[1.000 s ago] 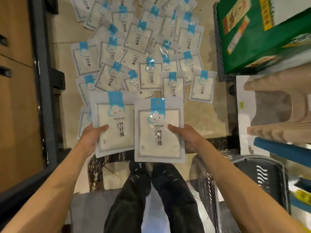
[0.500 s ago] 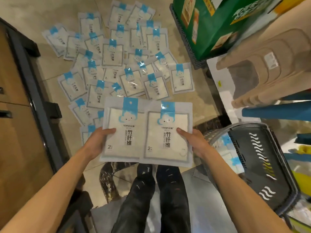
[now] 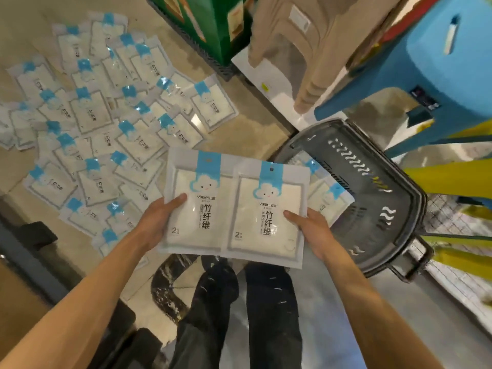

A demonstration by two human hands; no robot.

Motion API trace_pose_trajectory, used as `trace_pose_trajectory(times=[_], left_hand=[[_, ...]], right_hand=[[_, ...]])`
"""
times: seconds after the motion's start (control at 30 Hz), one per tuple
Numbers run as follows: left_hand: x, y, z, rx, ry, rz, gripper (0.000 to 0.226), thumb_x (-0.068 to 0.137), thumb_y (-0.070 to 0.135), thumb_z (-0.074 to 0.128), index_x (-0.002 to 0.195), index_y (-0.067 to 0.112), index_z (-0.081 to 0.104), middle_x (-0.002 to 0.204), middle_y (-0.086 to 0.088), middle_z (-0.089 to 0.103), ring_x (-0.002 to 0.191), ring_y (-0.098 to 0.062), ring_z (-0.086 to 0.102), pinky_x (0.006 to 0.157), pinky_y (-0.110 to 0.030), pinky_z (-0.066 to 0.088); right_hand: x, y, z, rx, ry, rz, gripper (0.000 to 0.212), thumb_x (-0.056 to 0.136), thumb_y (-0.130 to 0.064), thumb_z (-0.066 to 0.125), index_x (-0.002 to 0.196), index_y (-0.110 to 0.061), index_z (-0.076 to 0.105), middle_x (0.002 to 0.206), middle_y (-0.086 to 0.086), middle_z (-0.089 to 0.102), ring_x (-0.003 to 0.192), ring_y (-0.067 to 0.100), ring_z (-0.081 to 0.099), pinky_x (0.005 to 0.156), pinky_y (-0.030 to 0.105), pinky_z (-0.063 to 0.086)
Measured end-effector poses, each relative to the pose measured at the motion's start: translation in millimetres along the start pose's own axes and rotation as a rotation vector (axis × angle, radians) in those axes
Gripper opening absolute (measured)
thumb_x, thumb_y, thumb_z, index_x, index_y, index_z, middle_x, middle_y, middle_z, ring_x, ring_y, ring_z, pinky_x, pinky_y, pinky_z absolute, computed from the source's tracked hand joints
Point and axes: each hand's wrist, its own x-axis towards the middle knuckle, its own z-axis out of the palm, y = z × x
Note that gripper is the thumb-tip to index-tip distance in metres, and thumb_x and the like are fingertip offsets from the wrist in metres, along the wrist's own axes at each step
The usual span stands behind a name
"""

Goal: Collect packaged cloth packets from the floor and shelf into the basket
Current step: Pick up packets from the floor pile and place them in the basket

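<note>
The tan floor (image 3: 247,129) fills most of what I see below me. A wide spread of cloth packets (image 3: 90,145) lies on it to my left, white with blue cloud tabs, many overlapping. To my right stands a blue stool (image 3: 439,70), and beside it a nested stack of beige stools (image 3: 319,49). The dark plastic basket (image 3: 415,198) sits on the floor in front of the blue stool, by my right leg. A few packets in the basket (image 3: 330,198) lie against its left side. A green box (image 3: 218,25) stands at the far edge of the spread.

I hold two more packets side by side above my legs, just left of the basket. The left packet (image 3: 197,209) has its right edge tucked under the right packet (image 3: 266,217). My left hand (image 3: 157,219) grips the left packet at its outer edge, thumb across the front. My right hand (image 3: 311,230) grips the right packet the same way, thumb on the front and fingers hidden behind.
</note>
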Motion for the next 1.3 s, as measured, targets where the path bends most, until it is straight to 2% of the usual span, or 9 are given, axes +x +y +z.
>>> trace_pose_trajectory(times=[0.13, 0.2, 0.37, 0.63, 0.83, 0.93, 1.0, 1.07, 1.3], left_hand=[[9.3, 1.2, 71.5, 0.084, -0.02, 0.004, 0.033, 0.089, 0.031, 0.069, 0.115, 0.011, 0.067, 0.103, -0.007, 0.077, 0.094, -0.026, 0.074, 0.079, -0.04, 0.059], [13.7, -2.1, 108.0, 0.122, -0.031, -0.004, 0.034, 0.088, 0.031, 0.071, 0.114, 0.011, 0.068, 0.103, -0.008, 0.077, 0.093, -0.025, 0.075, 0.071, -0.035, 0.062], [29.9, -6.9, 189.9, 0.231, -0.045, -0.005, 0.027, 0.087, 0.03, 0.073, 0.105, 0.01, 0.071, 0.098, -0.007, 0.078, 0.088, -0.024, 0.076, 0.076, -0.037, 0.059], [81.7, -19.3, 286.1, 0.401, 0.005, 0.049, 0.02, 0.086, 0.028, 0.077, 0.092, 0.011, 0.068, 0.076, -0.002, 0.076, 0.069, -0.019, 0.075, 0.052, -0.028, 0.058], [148.2, -33.8, 333.0, 0.554, -0.004, 0.051, 0.021, 0.087, 0.031, 0.077, 0.092, 0.014, 0.068, 0.088, -0.006, 0.075, 0.079, -0.023, 0.072, 0.062, -0.032, 0.057], [201.3, -47.5, 349.1, 0.605, -0.014, 0.063, 0.021, 0.087, 0.033, 0.077, 0.093, 0.016, 0.068, 0.087, -0.004, 0.073, 0.076, -0.02, 0.07, 0.06, -0.029, 0.054], [237.6, -61.9, 353.9, 0.639, -0.041, 0.088, 0.019, 0.087, 0.034, 0.076, 0.092, 0.018, 0.068, 0.091, -0.006, 0.074, 0.08, -0.021, 0.071, 0.071, -0.034, 0.058], [271.6, -78.0, 360.7, 0.682, -0.044, 0.074, 0.022, 0.087, 0.037, 0.076, 0.093, 0.018, 0.068, 0.092, -0.007, 0.074, 0.083, -0.023, 0.071, 0.078, -0.039, 0.058], [354.1, -121.5, 377.0, 0.75, -0.056, 0.056, 0.03, 0.083, 0.042, 0.079, 0.098, 0.018, 0.07, 0.091, -0.006, 0.075, 0.085, -0.026, 0.073, 0.083, -0.044, 0.06]], right_hand=[[-4.4, 14.0, -62.0, 0.152, 0.083, 0.044, 0.03, 0.086, -0.013, 0.076, 0.116, -0.009, 0.071, 0.11, 0.006, 0.075, 0.1, 0.023, 0.073, 0.088, 0.041, 0.058], [-9.1, 19.7, -91.9, 0.206, 0.117, 0.061, 0.032, 0.085, -0.012, 0.076, 0.116, -0.005, 0.07, 0.111, 0.009, 0.075, 0.103, 0.027, 0.072, 0.093, 0.045, 0.056], [-6.9, 29.4, -161.9, 0.291, 0.217, 0.095, 0.017, 0.085, -0.013, 0.076, 0.102, -0.01, 0.072, 0.099, 0.007, 0.077, 0.089, 0.024, 0.074, 0.081, 0.041, 0.059], [41.6, 67.2, -231.0, 0.406, 0.284, 0.093, 0.024, 0.086, -0.014, 0.076, 0.109, -0.008, 0.071, 0.104, 0.009, 0.076, 0.094, 0.026, 0.074, 0.075, 0.035, 0.06], [101.4, 101.7, -250.4, 0.468, 0.35, 0.124, 0.026, 0.086, -0.015, 0.076, 0.111, -0.01, 0.071, 0.105, 0.007, 0.076, 0.095, 0.024, 0.073, 0.087, 0.039, 0.057], [146.4, 115.8, -258.1, 0.469, 0.381, 0.114, 0.018, 0.087, -0.018, 0.076, 0.104, -0.015, 0.071, 0.099, 0.002, 0.076, 0.085, 0.015, 0.074, 0.073, 0.03, 0.058], [175.3, 129.1, -258.9, 0.471, 0.393, 0.119, 0.013, 0.088, -0.018, 0.075, 0.1, -0.017, 0.069, 0.097, -0.001, 0.074, 0.081, 0.009, 0.071, 0.061, 0.02, 0.053], [203.4, 144.8, -263.0, 0.471, 0.408, 0.115, 0.017, 0.089, -0.017, 0.073, 0.106, -0.015, 0.07, 0.103, 0.002, 0.074, 0.085, 0.01, 0.071, 0.061, 0.019, 0.053], [292.9, 190.2, -276.2, 0.486, 0.505, 0.1, 0.015, 0.087, -0.017, 0.076, 0.101, -0.019, 0.071, 0.104, 0.006, 0.075, 0.092, 0.023, 0.073, 0.083, 0.039, 0.06]])
